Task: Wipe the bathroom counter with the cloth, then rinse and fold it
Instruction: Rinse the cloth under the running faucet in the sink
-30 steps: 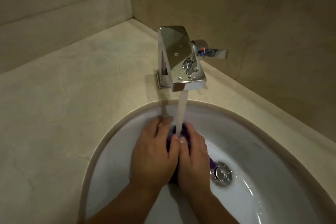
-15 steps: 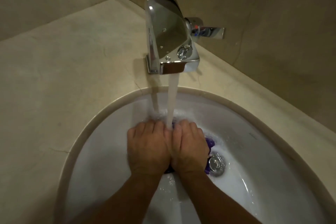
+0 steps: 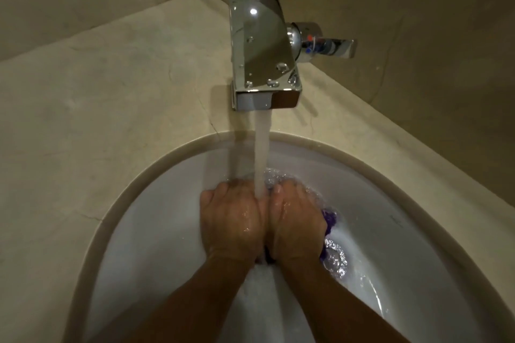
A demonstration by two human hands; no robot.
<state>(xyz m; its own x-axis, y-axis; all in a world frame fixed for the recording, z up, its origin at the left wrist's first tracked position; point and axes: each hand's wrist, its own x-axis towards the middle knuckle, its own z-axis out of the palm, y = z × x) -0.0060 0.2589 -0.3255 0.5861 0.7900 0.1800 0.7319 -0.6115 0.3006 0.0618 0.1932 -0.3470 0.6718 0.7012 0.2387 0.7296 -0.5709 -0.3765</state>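
Cloth (image 3: 330,219) mostly out of sight

Left hand (image 3: 231,220), right hand (image 3: 295,223) gripping purple cloth (image 3: 330,217), seemingly bunched, under faucet (image 3: 262,50)

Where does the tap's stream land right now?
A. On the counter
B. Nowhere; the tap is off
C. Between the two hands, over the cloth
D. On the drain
C: the stream from the tap falls between the left hand and right hand, which grip the cloth.
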